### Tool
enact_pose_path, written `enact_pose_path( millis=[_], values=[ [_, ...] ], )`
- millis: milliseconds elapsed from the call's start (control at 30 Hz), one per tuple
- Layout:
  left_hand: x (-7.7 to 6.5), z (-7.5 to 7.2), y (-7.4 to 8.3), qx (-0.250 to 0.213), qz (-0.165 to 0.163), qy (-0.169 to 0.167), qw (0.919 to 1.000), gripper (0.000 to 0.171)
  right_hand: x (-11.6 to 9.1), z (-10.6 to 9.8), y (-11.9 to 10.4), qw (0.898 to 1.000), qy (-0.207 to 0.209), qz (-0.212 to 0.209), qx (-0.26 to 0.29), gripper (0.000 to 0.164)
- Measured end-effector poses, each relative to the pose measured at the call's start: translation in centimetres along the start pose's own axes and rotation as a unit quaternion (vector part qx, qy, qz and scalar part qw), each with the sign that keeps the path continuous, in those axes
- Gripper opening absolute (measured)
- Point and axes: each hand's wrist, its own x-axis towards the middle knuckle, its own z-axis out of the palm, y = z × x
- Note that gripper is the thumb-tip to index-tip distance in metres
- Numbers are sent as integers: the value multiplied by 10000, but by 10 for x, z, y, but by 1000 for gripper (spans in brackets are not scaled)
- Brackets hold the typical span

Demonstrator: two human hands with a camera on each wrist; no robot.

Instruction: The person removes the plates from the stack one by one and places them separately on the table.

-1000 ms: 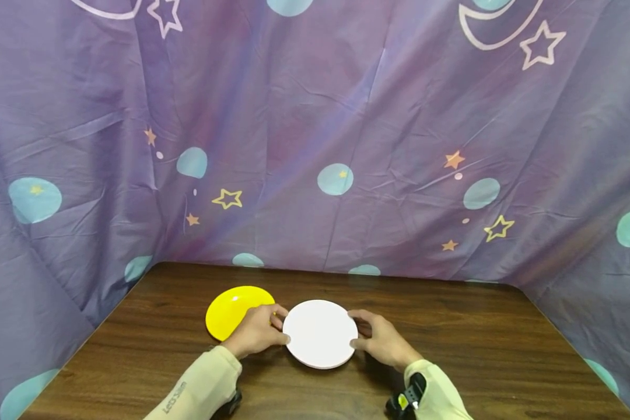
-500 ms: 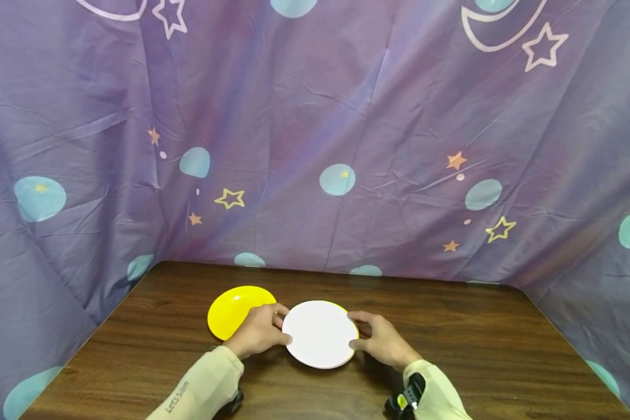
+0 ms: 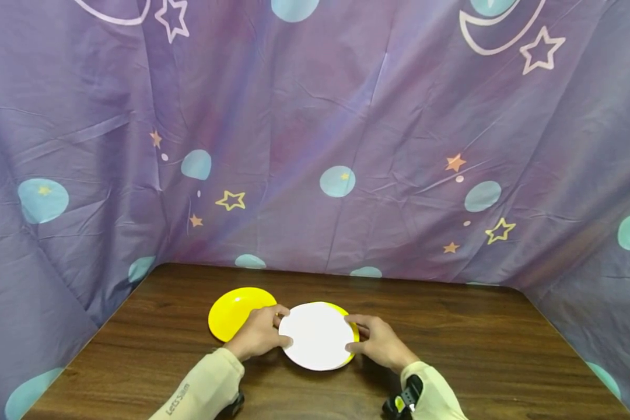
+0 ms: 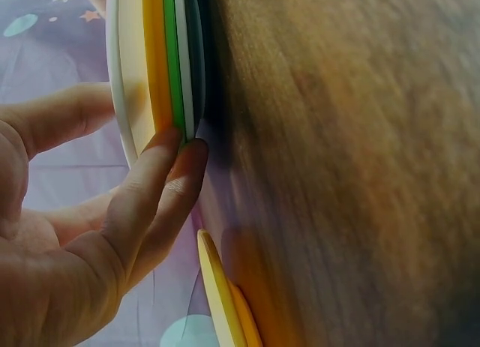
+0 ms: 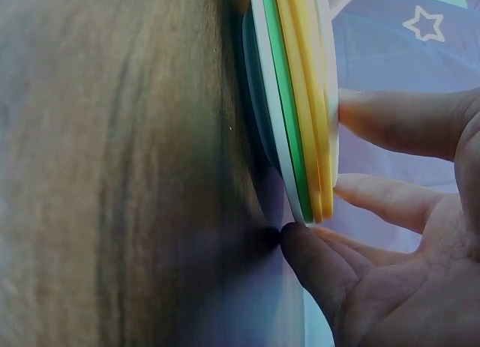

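A white plate tops a stack of plates in the middle of the table, sitting off-centre to the left. A crescent of the yellow plate beneath shows along its right side. My left hand holds the white plate's left edge, thumb at the rim, while two fingertips touch the edges of lower plates. Opposite, my right hand holds the right edge, thumb on the white plate and lower fingers against the stack's side. Under the yellow, the right wrist view shows a green plate, another white plate and a dark plate at the bottom.
A separate yellow plate lies on the brown wooden table, left of the stack and partly behind my left hand. A purple curtain with stars and moons hangs along the back and sides.
The top white plate has slid slightly left, uncovering a widening yellow crescent on the right. Both hands have shifted only a little, the right one leftward with the plate.
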Motion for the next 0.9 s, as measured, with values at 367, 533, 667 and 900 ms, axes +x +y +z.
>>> enact_pose_path(
  millis=[367, 533, 667, 900],
  values=[
    [-3, -1, -5, -342, 111, -97, 9993, 57, -2, 1, -1, 9980, 373, 159, -492, 43],
    [-5, -1, -7, -446, 9, -96, 9990, 55, -3, 2, 3, 9980, 273, -109, -553, 45],
    [-8, -2, -7, -507, -69, -91, 9986, 54, -4, 2, 6, 9984, 139, -143, -536, 48],
    [-10, -7, -11, -905, -81, -35, 9959, 54, -2, 0, 5, 9981, 206, -164, -562, 49]
  ],
)
